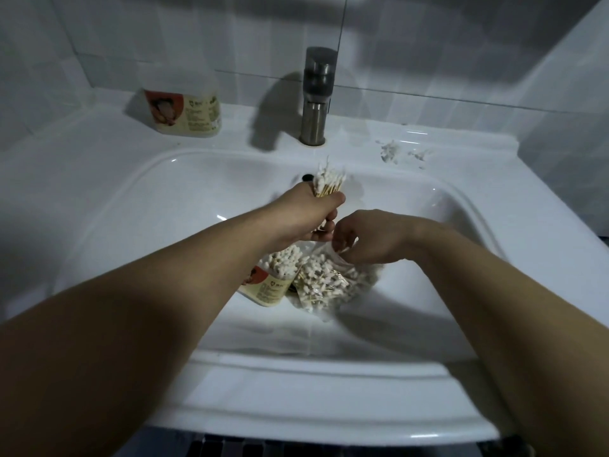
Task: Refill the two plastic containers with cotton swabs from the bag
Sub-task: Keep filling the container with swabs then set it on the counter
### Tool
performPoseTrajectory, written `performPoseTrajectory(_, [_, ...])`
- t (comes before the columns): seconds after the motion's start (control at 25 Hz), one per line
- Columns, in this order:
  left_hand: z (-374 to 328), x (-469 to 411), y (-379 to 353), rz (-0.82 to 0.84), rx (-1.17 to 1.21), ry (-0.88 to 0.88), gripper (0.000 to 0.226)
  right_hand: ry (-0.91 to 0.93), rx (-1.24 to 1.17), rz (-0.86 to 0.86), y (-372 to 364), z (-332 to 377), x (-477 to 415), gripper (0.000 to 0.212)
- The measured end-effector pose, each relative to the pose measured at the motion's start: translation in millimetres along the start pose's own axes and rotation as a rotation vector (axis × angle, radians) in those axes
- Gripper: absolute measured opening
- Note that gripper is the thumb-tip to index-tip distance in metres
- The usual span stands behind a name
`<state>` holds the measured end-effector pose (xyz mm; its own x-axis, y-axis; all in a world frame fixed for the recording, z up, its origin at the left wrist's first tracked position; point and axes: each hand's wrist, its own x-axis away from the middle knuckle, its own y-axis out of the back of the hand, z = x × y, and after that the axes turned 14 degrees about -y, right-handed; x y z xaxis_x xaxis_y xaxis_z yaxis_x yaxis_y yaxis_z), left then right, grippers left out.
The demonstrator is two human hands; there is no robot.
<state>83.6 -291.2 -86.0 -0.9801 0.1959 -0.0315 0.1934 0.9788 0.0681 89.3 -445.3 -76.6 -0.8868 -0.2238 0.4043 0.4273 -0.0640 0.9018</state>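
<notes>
At frame centre, above the basin of the white sink [99, 159], the left hand [306, 212] is clenched round a bundle [329, 183] of cotton swabs. The wooden stems sit in the fist and the white tips point up the frame toward the faucet [316, 94].

Just right of it and slightly lower, the right hand [362, 239] has its fingers curled down onto the mouth of the bag [333, 285] and pinches the clear plastic edge. The two hands are close together, almost touching.

The bag lies on the basin floor below the right hand. It is transparent, crumpled, and holds a loose mass of swabs.

To the left of the bag and touching it, the first container [268, 288] lies tilted in the basin. Its printed label faces up and packed swab tips show at its open end. The left forearm covers part of it.

At upper left of the frame, the second container [183, 107] stands upright on the sink ledge against the tiled wall [99, 44], well apart from both hands. Its contents cannot be made out.

At right of the faucet, small white scraps [390, 151] lie on the ledge.
</notes>
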Motion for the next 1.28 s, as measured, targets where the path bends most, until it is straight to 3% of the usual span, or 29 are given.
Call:
performPoseTrajectory(0.2, [0.9, -0.1, -0.5, -0.002, -0.013, -0.008, 0.018, 0.015, -0.068, -0.035, 1.7, 3.7, 1.2, 0.015])
performPoseTrajectory(0.32, [1.6, -0.5, -0.3, -0.001, -0.046, -0.024, 0.019, 0.029, -0.158, -0.022, 0.0, 3.9, 1.3, 0.005])
performPoseTrajectory(0.52, [2.3, 0.3, 0.3, 0.012, -0.056, -0.026, 0.015, 0.025, -0.127, 0.057, -5.8, 5.0, 0.3, 0.013])
performPoseTrajectory(0.76, [4.0, -1.2, 1.5, 0.016, -0.032, -0.012, 0.015, -0.066, -0.007, 0.023, 0.7, 3.8, -4.9, 0.011])
performPoseTrajectory(0.96, [3.8, -0.8, 0.8, 0.019, -0.022, -0.017, 0.014, -0.136, 0.029, -0.066, 8.8, -1.9, -1.5, 0.022])
performPoseTrajectory(1.12, [2.5, 0.6, 1.9, 0.034, -0.018, -0.039, 0.017, -0.187, -0.017, -0.237, 18.2, -10.0, 1.6, 0.032])
performPoseTrajectory(1.28, [0.6, 0.3, 1.3, 0.026, 0.0, -0.058, 0.015, -0.196, -0.135, -0.286, 23.5, -13.2, 5.1, 0.026])
